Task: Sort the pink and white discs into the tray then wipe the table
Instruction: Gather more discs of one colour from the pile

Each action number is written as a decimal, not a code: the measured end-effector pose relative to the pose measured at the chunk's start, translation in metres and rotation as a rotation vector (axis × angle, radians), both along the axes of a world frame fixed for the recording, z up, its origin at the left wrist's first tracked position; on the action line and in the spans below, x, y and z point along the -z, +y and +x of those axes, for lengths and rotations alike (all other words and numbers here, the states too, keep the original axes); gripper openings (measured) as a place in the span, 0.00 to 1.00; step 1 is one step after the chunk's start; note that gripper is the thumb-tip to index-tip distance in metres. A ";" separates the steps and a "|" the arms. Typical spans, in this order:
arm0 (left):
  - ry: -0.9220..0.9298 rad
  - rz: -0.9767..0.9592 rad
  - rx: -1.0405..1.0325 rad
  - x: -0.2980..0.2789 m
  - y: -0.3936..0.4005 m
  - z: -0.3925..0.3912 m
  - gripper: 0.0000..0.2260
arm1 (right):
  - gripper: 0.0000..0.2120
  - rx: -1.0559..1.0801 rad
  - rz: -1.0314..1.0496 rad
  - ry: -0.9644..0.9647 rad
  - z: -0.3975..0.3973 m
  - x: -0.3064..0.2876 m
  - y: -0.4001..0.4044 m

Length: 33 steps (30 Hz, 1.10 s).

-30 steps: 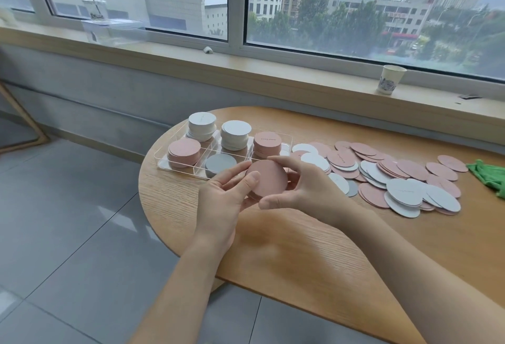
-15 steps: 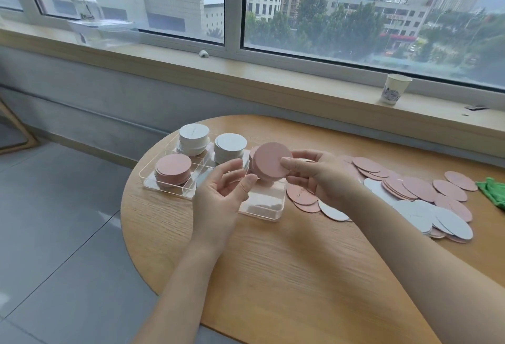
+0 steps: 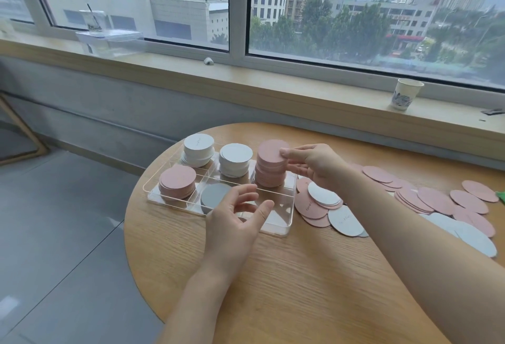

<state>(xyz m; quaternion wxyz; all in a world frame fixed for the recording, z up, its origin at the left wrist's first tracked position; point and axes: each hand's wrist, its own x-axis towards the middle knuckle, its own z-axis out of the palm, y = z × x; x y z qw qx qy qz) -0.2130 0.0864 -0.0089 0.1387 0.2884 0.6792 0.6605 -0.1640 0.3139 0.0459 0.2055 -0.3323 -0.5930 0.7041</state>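
One more bunch of pink discs (image 3: 270,164) just landed in the tray (image 3: 276,227), right hand (image 3: 314,164) still pinching it, left hand (image 3: 235,218) spread empty, many left.

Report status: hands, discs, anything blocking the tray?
Right hand grips tall pink disc stack in clear plastic tray, far right slot. Left hand open, hovering over tray front. Loose pink and white discs unsorted on round wooden table. Nothing blocking.

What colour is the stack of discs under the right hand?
Pink: the stack the right hand holds in the tray, head view.
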 end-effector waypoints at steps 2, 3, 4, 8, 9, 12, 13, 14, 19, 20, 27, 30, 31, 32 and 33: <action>0.041 -0.030 0.009 0.000 0.000 0.001 0.13 | 0.17 0.006 0.040 -0.041 -0.001 0.003 0.001; 0.055 -0.037 0.011 0.000 -0.001 0.002 0.14 | 0.19 0.014 0.074 -0.062 -0.002 0.005 0.002; 0.064 -0.040 0.012 0.000 -0.001 0.002 0.14 | 0.20 0.024 0.124 -0.087 -0.002 0.007 0.003; 0.061 -0.029 0.015 0.000 -0.001 0.003 0.14 | 0.19 0.064 0.334 -0.184 -0.003 0.012 0.006; 0.058 -0.026 0.016 0.000 -0.001 0.003 0.14 | 0.19 0.057 0.351 -0.192 -0.003 0.013 0.005; 0.062 -0.016 0.021 0.000 -0.002 0.003 0.14 | 0.18 0.022 0.435 -0.227 0.002 0.012 0.000; 0.066 -0.014 0.022 0.000 -0.002 0.003 0.14 | 0.17 0.018 0.495 -0.247 0.004 0.011 -0.001; 0.071 -0.011 0.022 0.000 -0.002 0.003 0.14 | 0.17 0.028 0.581 -0.277 0.008 0.010 -0.003; 0.092 0.004 0.033 -0.002 -0.003 0.008 0.13 | 0.16 0.044 1.070 -0.334 0.052 0.006 -0.011; 0.095 0.007 0.041 -0.002 -0.003 0.010 0.13 | 0.17 -0.005 1.154 -0.356 0.064 0.009 -0.010; 0.154 -0.006 0.084 -0.001 -0.002 0.023 0.13 | 0.28 -0.309 1.311 -0.632 0.108 0.034 0.005; 0.201 -0.019 0.093 0.002 -0.003 0.027 0.13 | 0.31 -0.307 1.248 -0.659 0.104 0.033 0.011; 0.212 -0.024 0.099 0.003 -0.003 0.028 0.13 | 0.33 -0.295 1.196 -0.655 0.102 0.033 0.014; 0.221 -0.029 0.107 0.003 -0.003 0.028 0.13 | 0.35 -0.282 1.142 -0.652 0.101 0.033 0.018; 0.226 -0.033 0.113 0.004 -0.003 0.028 0.13 | 0.36 -0.273 1.102 -0.650 0.100 0.035 0.021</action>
